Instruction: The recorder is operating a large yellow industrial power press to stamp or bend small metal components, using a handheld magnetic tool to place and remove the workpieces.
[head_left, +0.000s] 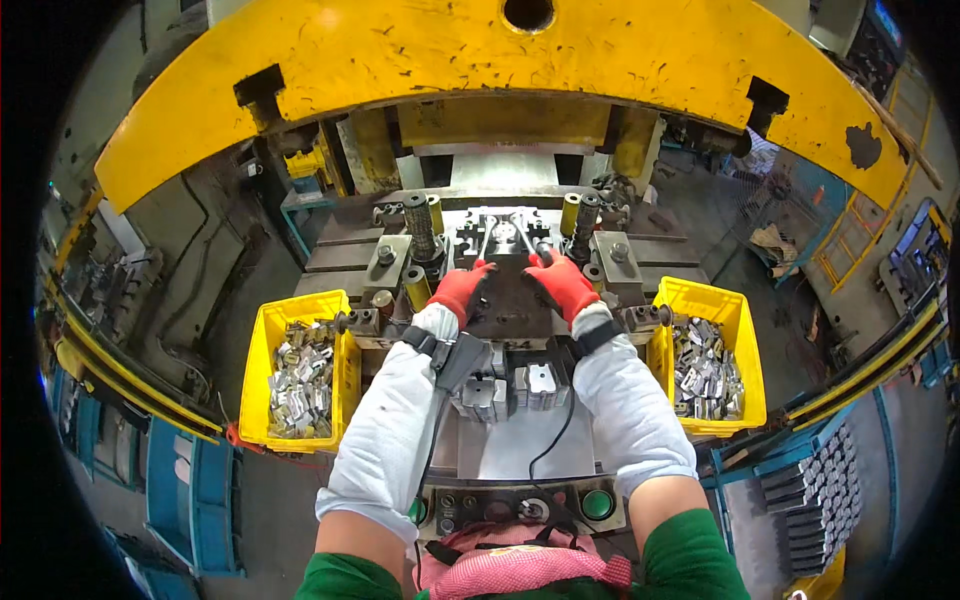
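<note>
My left hand [461,291], in a red glove, is closed on a thin metal rod [487,240] that points forward into the press die [468,238]. My right hand [564,286], gloved the same way, grips a second thin metal rod [523,236], slanting in from the other side. Both tips reach a small bright metal part [504,231] in the die; whether they touch it I cannot tell. What kind of tools these are is too small to make out. Between my forearms stand stacked metal pieces [484,398] and another stack [541,382].
Yellow bins of small metal parts stand at left [350,390] and right [748,390]. Guide posts [417,225] flank the die. A large yellow press beam [400,50] spans above. A control panel with green buttons [598,504] lies near my body. A dark cable [552,455] hangs below my right wrist.
</note>
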